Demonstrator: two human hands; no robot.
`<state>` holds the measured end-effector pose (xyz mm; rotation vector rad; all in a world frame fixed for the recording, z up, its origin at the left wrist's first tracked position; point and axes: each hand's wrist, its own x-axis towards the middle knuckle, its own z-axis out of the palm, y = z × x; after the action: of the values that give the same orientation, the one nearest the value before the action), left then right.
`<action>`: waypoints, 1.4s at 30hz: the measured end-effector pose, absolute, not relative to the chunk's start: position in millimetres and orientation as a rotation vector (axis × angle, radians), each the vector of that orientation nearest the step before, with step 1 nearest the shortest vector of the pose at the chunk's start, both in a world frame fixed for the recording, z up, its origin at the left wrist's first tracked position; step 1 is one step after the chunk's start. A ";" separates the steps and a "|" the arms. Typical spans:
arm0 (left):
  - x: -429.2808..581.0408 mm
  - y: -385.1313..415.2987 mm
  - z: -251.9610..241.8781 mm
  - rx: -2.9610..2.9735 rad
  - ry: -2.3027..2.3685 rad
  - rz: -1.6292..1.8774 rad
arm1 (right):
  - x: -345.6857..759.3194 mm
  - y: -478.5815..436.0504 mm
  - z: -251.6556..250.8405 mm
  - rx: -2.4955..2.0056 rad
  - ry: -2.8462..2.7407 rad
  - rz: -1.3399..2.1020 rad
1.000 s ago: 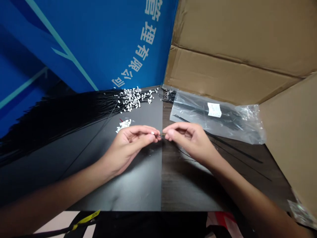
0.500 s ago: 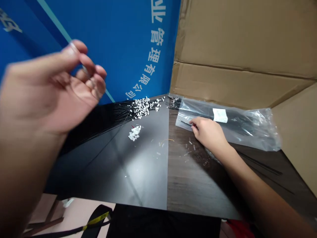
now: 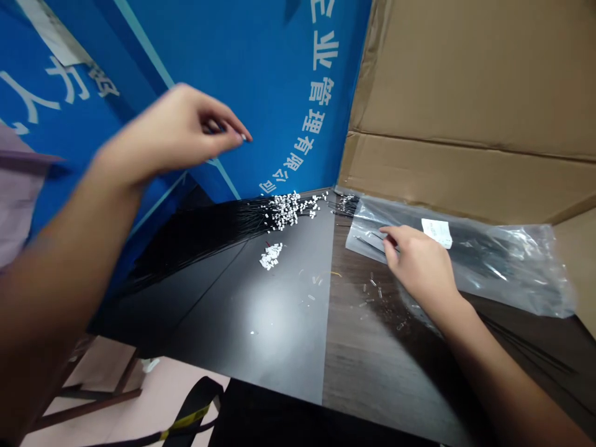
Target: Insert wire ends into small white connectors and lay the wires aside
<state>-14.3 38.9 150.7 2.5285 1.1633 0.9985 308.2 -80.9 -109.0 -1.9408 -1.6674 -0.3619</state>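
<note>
My left hand (image 3: 195, 130) is raised above the table in front of the blue panel. Its thumb and forefinger are pinched together; a tiny white spot shows at the tips, too small to name. Below it lie a thick bundle of black wires (image 3: 209, 233) with white connector ends (image 3: 286, 211) and a small heap of loose white connectors (image 3: 270, 256). My right hand (image 3: 416, 257) rests over the clear plastic bag (image 3: 503, 267), its fingers curled around thin black wires (image 3: 367, 243) whose ends stick out to the left. The grip's inner side is hidden.
Small clear bits (image 3: 372, 282) lie scattered on the dark wooden tabletop (image 3: 367, 360). A cardboard wall (image 3: 475, 93) rises behind the bag, and a blue lettered panel (image 3: 261, 74) stands at the back left. Loose black wires (image 3: 526, 341) lie right of my forearm. A black-and-yellow strap (image 3: 186, 422) hangs below the table edge.
My left hand has moved away from the camera and rightward, turning from palm-up to a downward-facing pinch. My right hand stays over the bag. The whole view has shifted left.
</note>
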 end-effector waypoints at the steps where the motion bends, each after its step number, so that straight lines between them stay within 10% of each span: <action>1: -10.5 48.1 134.5 2.617 1.161 0.966 | 307.8 -80.5 -109.3 -1.927 -1.667 -0.368; 11: -27.8 123.8 -1.5 2.816 1.027 0.813 | 309.8 -74.9 -118.7 -1.846 -1.658 -0.367; 42: -35.0 16.5 -37.4 2.732 0.806 0.483 | 268.8 -89.9 -115.6 -1.276 -1.592 -0.285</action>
<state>-35.0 16.5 -37.4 2.7321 0.8057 0.4833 268.8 -89.9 -115.6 -1.2759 -1.5920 -0.2848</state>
